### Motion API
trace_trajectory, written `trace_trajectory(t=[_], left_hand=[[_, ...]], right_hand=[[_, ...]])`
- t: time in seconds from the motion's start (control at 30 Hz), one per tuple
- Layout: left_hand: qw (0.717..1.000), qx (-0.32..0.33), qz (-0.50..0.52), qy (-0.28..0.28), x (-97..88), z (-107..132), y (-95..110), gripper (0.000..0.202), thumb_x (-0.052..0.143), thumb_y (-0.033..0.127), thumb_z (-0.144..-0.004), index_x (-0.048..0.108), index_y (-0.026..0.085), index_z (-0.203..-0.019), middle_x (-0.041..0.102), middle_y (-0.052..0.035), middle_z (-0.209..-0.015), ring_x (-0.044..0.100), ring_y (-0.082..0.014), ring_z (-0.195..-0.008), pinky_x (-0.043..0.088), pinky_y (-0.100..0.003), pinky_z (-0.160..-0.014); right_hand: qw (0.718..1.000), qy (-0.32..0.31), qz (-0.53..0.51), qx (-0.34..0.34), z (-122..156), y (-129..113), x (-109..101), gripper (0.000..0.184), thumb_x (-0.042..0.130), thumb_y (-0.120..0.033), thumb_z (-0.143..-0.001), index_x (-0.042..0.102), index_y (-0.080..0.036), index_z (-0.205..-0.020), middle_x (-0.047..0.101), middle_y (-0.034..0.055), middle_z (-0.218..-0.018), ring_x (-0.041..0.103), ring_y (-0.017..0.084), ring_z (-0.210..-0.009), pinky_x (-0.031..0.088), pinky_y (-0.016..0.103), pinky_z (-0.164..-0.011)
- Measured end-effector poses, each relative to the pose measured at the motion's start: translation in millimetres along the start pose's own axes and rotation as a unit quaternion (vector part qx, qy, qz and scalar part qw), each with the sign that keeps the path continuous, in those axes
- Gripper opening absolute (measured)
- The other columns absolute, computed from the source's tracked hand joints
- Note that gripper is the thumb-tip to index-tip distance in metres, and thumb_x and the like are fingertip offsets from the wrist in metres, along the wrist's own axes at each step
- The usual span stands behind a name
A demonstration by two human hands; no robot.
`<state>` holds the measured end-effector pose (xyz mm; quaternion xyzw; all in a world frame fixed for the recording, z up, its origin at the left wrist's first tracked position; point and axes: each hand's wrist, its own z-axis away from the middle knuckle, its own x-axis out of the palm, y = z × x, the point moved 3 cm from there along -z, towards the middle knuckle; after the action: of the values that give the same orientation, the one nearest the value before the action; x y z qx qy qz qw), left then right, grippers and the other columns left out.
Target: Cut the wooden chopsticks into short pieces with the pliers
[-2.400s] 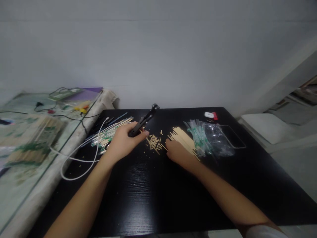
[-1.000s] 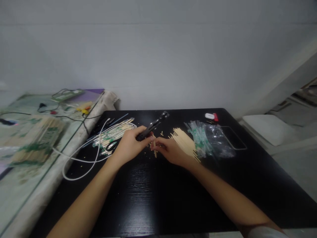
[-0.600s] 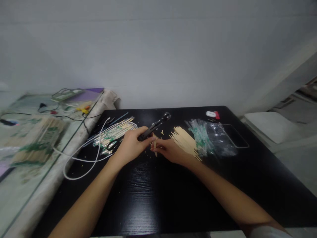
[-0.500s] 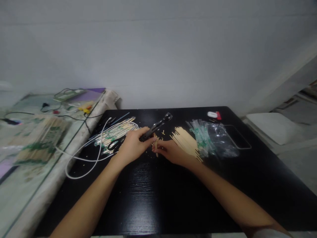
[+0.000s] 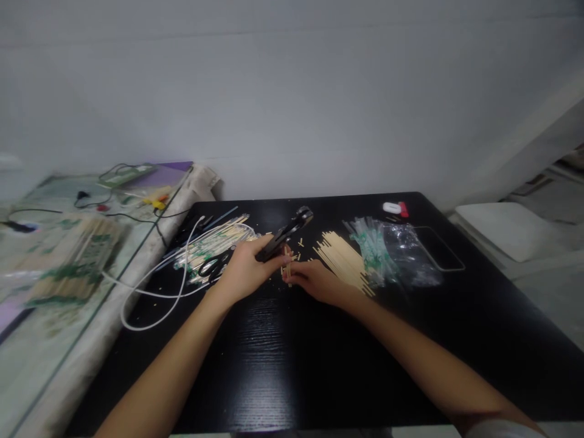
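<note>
My left hand [image 5: 249, 266] is closed around a long black hand tool [image 5: 286, 234] with a shiny rounded head. The tool tilts up and away to the right, and its exact kind is not clear. Close in front, my right hand [image 5: 314, 278] pinches a few short pieces of wooden stick [image 5: 288, 272]. The left thumb touches these pieces near their top. Some more cut bits [image 5: 300, 243] lie on the black table just beyond the fingers. Right of the hands rests a fan of long bare wooden sticks [image 5: 340, 258], partly covered by my right wrist.
Wrapped sticks [image 5: 216, 240], black scissors [image 5: 212, 266] and a looping white cable [image 5: 152, 325] lie at left. To the right are green-printed plastic wrappers [image 5: 371, 249], a phone-like flat object [image 5: 440, 246] and a white case [image 5: 391, 207]. A glass-topped side table [image 5: 59, 340] borders the left.
The head of the black tool has shifted slightly left and nearer. My right fingers and the stick pieces have moved only a little; the view has shifted slightly.
</note>
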<state>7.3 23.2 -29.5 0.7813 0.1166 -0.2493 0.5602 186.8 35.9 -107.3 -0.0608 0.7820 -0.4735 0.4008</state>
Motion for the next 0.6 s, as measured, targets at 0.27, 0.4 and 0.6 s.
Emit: trace_trajectory(t=[0.27, 0.4, 0.6], left_hand=[[1.000, 0.013, -0.011, -0.022, -0.4, 1, 1, 0.015, 0.073, 0.036, -0.089, 0.073, 0.021, -0.089, 0.075, 0.0004, -0.082, 0.067, -0.0169, -0.076, 0.049, -0.029, -0.074], [0.999, 0.016, 0.003, -0.034, 0.6, 3, -3, 0.015, 0.073, 0.036, -0.089, 0.074, 0.022, -0.092, 0.076, -0.0005, -0.084, 0.069, -0.0176, -0.077, 0.051, -0.030, -0.075], [0.998, -0.003, 0.042, -0.045, 4.4, 3, -11, 0.019, 0.074, 0.040, -0.088, 0.074, 0.021, -0.087, 0.076, -0.0008, -0.078, 0.070, -0.0177, -0.073, 0.053, -0.030, -0.073]], right_hand=[[1.000, -0.005, 0.013, 0.005, 1, -2, 0, 0.013, 0.059, -0.014, -0.098, 0.068, -0.019, -0.090, 0.075, 0.0011, -0.088, 0.069, 0.016, -0.080, 0.048, 0.025, -0.078], [1.000, -0.003, 0.011, 0.002, 1, 1, 1, 0.013, 0.060, -0.013, -0.098, 0.069, -0.019, -0.090, 0.076, 0.0018, -0.090, 0.070, 0.017, -0.081, 0.048, 0.025, -0.078], [1.000, -0.002, 0.012, -0.005, 1, 2, 1, 0.012, 0.061, -0.013, -0.097, 0.069, -0.019, -0.091, 0.075, 0.0009, -0.086, 0.070, 0.017, -0.079, 0.048, 0.025, -0.077]])
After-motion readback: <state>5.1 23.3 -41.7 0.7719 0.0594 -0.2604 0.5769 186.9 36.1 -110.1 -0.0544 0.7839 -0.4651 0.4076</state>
